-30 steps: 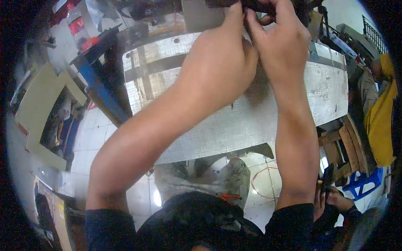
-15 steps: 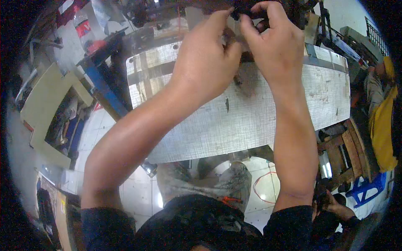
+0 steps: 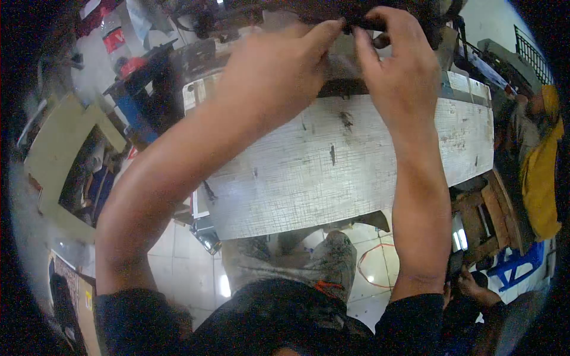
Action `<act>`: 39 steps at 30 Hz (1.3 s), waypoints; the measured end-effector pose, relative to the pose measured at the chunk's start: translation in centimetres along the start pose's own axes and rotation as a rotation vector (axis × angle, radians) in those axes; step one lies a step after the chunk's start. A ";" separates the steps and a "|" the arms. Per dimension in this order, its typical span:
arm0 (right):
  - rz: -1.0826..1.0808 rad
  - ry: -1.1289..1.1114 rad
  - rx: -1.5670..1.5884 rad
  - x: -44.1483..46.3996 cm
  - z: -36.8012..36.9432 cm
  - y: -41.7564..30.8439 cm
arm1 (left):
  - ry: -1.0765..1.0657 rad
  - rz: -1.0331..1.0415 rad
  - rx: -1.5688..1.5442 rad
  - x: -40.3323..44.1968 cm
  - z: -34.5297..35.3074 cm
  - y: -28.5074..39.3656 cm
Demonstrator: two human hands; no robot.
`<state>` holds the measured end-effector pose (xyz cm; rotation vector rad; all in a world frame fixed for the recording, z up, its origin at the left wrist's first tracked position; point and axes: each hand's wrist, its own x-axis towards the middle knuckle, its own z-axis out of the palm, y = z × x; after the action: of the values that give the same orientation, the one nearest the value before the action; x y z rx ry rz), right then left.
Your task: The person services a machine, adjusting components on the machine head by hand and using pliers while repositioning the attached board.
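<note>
Both hands are raised beyond the far edge of a whitish board (image 3: 297,178) with a cross-hatched, stained surface. A small black piece (image 3: 360,23), whose kind I cannot make out, sits between my fingertips. My right hand (image 3: 407,74) is closed, pinching it between thumb and curled fingers. My left hand (image 3: 279,68), blurred by motion, is closed too, its fingertips meeting at the piece's left end. What lies under the left palm is hidden. A dark machine part (image 3: 341,88) stands behind the board between the wrists.
A cut-out beige panel (image 3: 50,154) and a red-labelled bottle (image 3: 114,38) are at left. On the right are a wooden frame (image 3: 502,207), a blue stool (image 3: 516,267), a person in yellow clothing (image 3: 540,184), and another person's hand (image 3: 475,288) low down.
My left forearm has swung outward to the left and the left hand is blurred. My right hand has shifted slightly right. The view has moved a little; the black piece stays between the fingertips.
</note>
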<state>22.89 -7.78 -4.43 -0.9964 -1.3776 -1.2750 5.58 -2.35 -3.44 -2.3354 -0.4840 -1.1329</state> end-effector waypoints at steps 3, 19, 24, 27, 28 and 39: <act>0.217 -0.037 0.106 -0.5 -0.3 -0.4 | 0.027 0.033 0.030 0.3 0.2 -0.2; 0.015 -0.010 -0.088 0.3 0.1 -0.8 | -0.092 0.004 0.063 -0.5 -0.8 -1.0; -0.083 -0.009 -0.229 0.6 0.3 -1.2 | -0.091 0.142 0.155 0.0 -1.4 -2.5; -0.074 -0.033 -0.275 0.5 0.1 -1.4 | -0.096 0.233 0.160 0.3 -1.7 -3.5; -0.069 -0.041 -0.262 0.5 0.1 -1.4 | -0.095 0.237 0.154 0.4 -1.6 -3.7; -0.034 -0.008 -0.046 0.1 1.3 -0.8 | 0.011 0.381 0.120 0.2 -1.0 -4.7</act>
<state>21.95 -6.64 -4.42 -1.0144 -1.3817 -1.3342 2.67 0.92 -1.46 -2.1930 -0.0909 -0.9082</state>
